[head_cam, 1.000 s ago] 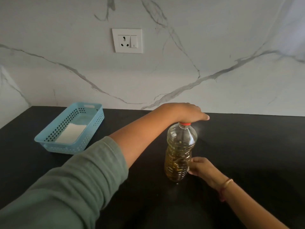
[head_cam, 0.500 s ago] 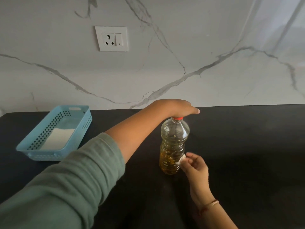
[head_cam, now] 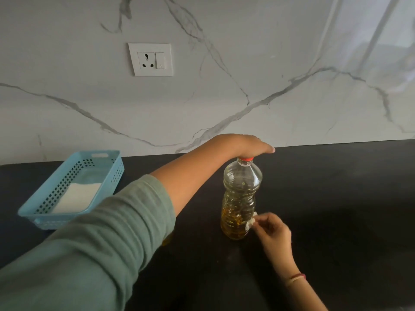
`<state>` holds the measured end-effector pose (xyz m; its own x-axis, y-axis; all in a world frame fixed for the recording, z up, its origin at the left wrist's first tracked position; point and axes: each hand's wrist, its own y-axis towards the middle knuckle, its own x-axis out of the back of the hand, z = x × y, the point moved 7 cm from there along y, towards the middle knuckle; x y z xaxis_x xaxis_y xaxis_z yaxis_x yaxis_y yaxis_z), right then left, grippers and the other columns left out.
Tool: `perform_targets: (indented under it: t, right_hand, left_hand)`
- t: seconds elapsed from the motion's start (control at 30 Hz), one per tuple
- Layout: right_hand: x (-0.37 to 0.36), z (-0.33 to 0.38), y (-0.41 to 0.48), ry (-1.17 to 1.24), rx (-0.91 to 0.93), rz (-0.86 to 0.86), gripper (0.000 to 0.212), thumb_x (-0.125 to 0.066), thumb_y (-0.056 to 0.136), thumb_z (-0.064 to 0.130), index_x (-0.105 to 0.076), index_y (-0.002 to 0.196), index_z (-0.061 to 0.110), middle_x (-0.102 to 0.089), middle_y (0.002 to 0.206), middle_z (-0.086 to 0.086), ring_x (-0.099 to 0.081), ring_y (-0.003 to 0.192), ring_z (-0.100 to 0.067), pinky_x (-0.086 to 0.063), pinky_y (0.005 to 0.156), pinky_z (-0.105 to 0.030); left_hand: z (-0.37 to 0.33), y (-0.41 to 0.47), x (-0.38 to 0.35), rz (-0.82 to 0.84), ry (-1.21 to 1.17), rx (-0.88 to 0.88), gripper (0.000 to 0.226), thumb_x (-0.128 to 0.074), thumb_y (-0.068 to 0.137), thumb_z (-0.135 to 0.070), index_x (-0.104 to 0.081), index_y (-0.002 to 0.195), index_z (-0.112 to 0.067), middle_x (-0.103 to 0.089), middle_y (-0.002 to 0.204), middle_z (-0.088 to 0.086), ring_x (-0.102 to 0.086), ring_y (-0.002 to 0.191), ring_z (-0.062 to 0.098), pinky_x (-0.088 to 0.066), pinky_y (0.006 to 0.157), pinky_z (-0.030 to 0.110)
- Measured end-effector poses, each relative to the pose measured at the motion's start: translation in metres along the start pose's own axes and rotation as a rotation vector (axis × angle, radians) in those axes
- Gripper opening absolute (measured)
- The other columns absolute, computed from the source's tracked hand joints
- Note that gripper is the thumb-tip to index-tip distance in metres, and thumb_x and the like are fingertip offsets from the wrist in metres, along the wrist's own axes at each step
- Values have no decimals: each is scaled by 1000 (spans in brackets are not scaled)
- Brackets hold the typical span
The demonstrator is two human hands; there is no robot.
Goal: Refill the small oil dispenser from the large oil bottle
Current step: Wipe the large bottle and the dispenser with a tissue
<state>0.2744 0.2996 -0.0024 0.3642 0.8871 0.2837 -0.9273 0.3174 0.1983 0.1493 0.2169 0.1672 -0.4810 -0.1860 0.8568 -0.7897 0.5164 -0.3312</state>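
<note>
Right hand [head_cam: 272,232] shifting since half second ago in head view, now pinching small white wad [head_cam: 251,223] with curled fingers, pressing it against lower side of large oil bottle [head_cam: 241,198]; bottle standing upright on black counter [head_cam: 336,221]; left hand [head_cam: 244,145] staying flat on red cap [head_cam: 246,158], fingers straight, steadying; probably wiping drips, pouring seemingly over; small dispenser not showing; blue basket [head_cam: 29,212] sitting far left.
</note>
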Motion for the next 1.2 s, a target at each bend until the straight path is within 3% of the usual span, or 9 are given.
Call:
perform_targets:
  t: [0.2, 0.4, 0.57, 0.67, 0.97, 1.03, 1.2]
  right_hand:
    - [-12, -30, -15, 136, -211, -101, 20, -70, 79, -1, -67, 92, 14, -69, 91, -2, -69, 85, -15, -56, 71, -22]
    - [-11, 17, -21, 345, -97, -216, 11, -65, 84, 8, -66, 94, 8, -71, 86, -7, -69, 81, -16, -55, 74, -28]
    - [-1, 32, -8, 274, -54, -360, 27, -68, 82, 7, -63, 106, 17, -69, 97, 1, -68, 88, -7, -56, 78, -25]
    - [-2, 22, -8, 233, -87, -370, 23, -69, 81, 10, -67, 97, 25, -66, 107, 0, -66, 95, -11, -55, 83, -30]
    - [-28, -22, -41, 352, -459, -294, 18, -61, 87, 3, -66, 91, 19, -69, 96, -3, -65, 94, -16, -52, 89, -37]
    - [-25, -9, -38, 386, -423, -332, 17, -63, 85, 4, -66, 94, 18, -69, 95, -3, -66, 92, -15, -53, 86, -34]
    - [-11, 41, -19, 398, -138, -386, 21, -68, 82, 5, -67, 100, 14, -71, 94, -3, -69, 87, -11, -57, 77, -24]
  left_hand:
    - [1, 8, 1, -16, 2, 7, 62, -35, 98, -56, -35, 148, -18, -31, 156, 6, -32, 140, 30, -28, 108, 43]
    - [3, 10, 1, -38, 0, -6, 62, -35, 98, -54, -36, 147, -16, -32, 155, 8, -34, 139, 30, -29, 107, 42]
    - [3, 10, 1, -59, -6, -17, 63, -35, 97, -54, -37, 146, -15, -35, 153, 9, -37, 136, 31, -32, 104, 42]
    - [3, 8, 2, -64, -28, -18, 61, -36, 98, -53, -37, 146, -15, -35, 152, 10, -38, 135, 32, -33, 103, 42]
    - [1, 4, -1, -47, -56, -8, 61, -37, 98, -51, -36, 147, -14, -34, 153, 11, -36, 137, 32, -32, 106, 42]
    - [0, 3, 0, -46, -61, -7, 60, -36, 98, -50, -36, 147, -15, -34, 154, 11, -36, 137, 32, -31, 106, 42]
    - [1, -3, 1, -50, -85, -8, 58, -37, 99, -47, -36, 146, -14, -34, 153, 11, -37, 136, 32, -32, 106, 42]
